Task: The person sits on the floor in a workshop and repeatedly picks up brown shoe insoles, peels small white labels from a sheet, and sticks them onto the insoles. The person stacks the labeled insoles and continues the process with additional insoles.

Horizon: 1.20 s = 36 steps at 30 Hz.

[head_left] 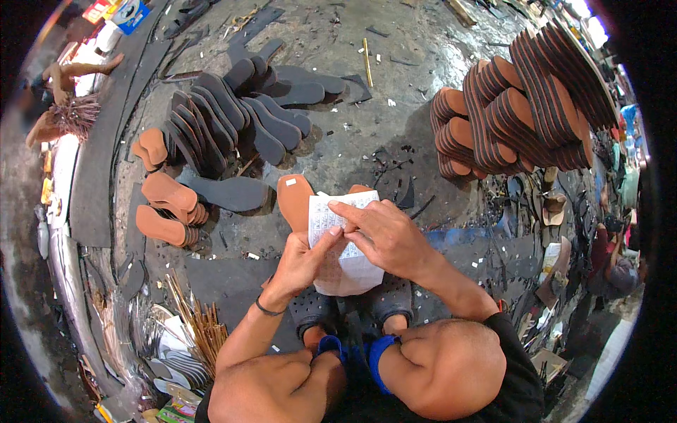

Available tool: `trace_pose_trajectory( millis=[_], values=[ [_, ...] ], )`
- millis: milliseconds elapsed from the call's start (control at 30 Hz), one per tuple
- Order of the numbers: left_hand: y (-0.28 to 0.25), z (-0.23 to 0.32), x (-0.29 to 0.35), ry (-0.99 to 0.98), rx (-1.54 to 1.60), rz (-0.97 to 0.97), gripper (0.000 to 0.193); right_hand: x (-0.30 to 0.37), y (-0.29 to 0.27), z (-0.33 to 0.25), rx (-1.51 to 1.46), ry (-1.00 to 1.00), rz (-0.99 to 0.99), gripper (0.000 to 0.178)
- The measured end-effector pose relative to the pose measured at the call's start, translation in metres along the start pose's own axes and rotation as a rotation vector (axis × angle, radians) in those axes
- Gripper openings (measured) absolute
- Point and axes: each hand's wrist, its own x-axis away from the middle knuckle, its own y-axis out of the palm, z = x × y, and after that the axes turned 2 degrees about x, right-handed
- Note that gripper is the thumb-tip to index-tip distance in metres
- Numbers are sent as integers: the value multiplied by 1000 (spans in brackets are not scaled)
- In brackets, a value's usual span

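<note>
A white sheet of small printed labels (349,271) is held up before my knees. My left hand (300,264) is closed on its left side, thumb on top and the other fingers mostly hidden. My right hand (388,233) is closed at the sheet's right side, its index finger reaching across the printed rows near my left thumb. Whether a single label is between its fingertips cannot be made out. Just behind the sheet lies a brown shoe sole (295,204) with a small white label near its end. A second brown sole (360,188) is mostly covered by the sheet.
Dark soles (211,120) lie in an overlapping pile at the far left, with small stacks of brown soles (169,222) nearer. Tall stacks of brown-and-black soles (504,116) stand far right. Thin sticks (197,317) are at lower left. Scraps litter the floor. Another person (617,261) is at the right edge.
</note>
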Motion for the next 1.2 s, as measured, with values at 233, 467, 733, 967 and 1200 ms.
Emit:
trace_pose_trajectory(
  millis=[233,467,733,967,1200],
  values=[
    [-3,-5,-4,-33,236,43,28,14,-9,-10,-94,76,7,59],
    [5,8,3,7,-88,-19,24,14,-8,-2,86,-100,15,61],
    [8,-7,-4,-54,101,65,22,16,0,-2,-89,-11,46,64],
    [13,-5,-7,42,-61,-41,22,20,7,8,-132,-148,81,66],
    [18,-14,-16,86,-144,-92,23,24,6,16,-71,-106,66,71]
  ],
)
